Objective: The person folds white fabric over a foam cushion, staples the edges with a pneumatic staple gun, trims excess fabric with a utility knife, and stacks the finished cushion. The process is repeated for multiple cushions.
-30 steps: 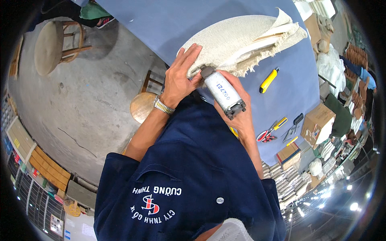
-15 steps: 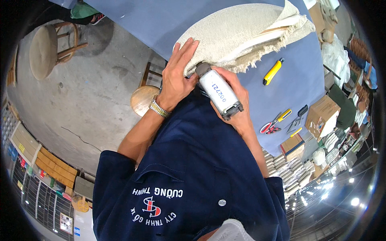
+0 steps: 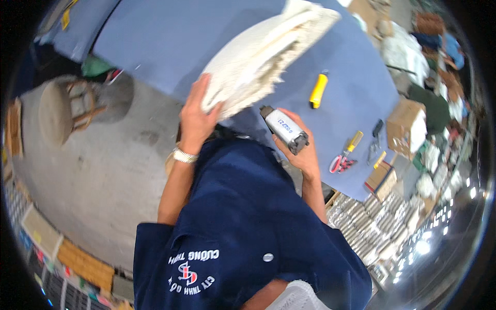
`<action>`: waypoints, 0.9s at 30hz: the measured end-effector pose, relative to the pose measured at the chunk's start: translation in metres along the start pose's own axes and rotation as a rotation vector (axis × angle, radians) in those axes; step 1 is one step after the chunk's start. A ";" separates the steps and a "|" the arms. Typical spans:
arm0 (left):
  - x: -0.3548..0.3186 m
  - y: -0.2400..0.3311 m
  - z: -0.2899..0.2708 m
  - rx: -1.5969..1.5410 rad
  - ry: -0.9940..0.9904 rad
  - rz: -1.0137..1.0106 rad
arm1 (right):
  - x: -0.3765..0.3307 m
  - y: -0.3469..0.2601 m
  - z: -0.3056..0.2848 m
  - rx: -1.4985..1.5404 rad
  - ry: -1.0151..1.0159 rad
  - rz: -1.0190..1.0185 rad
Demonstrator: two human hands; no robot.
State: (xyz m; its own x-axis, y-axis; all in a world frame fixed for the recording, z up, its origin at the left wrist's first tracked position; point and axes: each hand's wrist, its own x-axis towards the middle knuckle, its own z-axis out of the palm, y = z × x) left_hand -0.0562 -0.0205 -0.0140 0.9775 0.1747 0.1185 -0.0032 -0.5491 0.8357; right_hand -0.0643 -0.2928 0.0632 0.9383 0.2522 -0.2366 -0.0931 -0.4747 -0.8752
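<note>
A cream fabric-covered panel (image 3: 248, 64), rounded on one side, stands tilted at the near edge of the blue-topped table (image 3: 165, 46). Frayed cloth hangs loose along its open side. My left hand (image 3: 198, 123) grips the panel's near end, with fingers on its outer face and the thumb toward the frayed edge. In my right hand (image 3: 308, 160) is a staple gun (image 3: 285, 127) with a silver body and dark ends, held apart from the panel. My right fingers wrap round its handle, which is mostly hidden beneath the body.
On the table lie a yellow utility knife (image 3: 319, 90), red-handled pliers (image 3: 341, 164), a yellow-handled screwdriver (image 3: 354, 140) and a black-handled tool (image 3: 376, 135). A cardboard box (image 3: 404, 126) stands at the right edge. A round stool (image 3: 56, 111) is on the floor at left.
The panel has swung up and tilted, showing more of its frayed side. My right hand has drawn the staple gun away from the panel. The view has shifted.
</note>
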 end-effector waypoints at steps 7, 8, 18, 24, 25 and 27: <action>0.004 0.014 0.011 0.085 -0.171 0.097 | -0.058 0.181 -0.065 -0.585 0.583 0.540; 0.004 0.015 0.012 0.144 -0.186 0.149 | -0.065 0.206 -0.072 -0.592 0.634 0.528; 0.016 -0.038 -0.015 0.395 -0.231 0.276 | 0.086 0.189 -0.064 -0.702 0.388 0.265; 0.000 -0.083 0.006 0.483 -0.230 0.239 | 0.104 0.227 -0.115 -0.869 0.736 0.434; -0.005 -0.085 0.010 0.506 -0.232 0.232 | 0.103 0.228 -0.122 -0.874 0.820 0.403; -0.015 -0.093 0.019 0.537 -0.228 0.218 | 0.101 0.218 -0.128 -0.704 0.825 0.257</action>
State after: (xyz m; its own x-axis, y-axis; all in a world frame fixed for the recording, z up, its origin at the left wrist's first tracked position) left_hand -0.0665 0.0120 -0.1037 0.9869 -0.1343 0.0894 -0.1594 -0.8973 0.4117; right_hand 0.0530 -0.4782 -0.0976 0.8761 -0.4360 0.2057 -0.3525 -0.8704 -0.3436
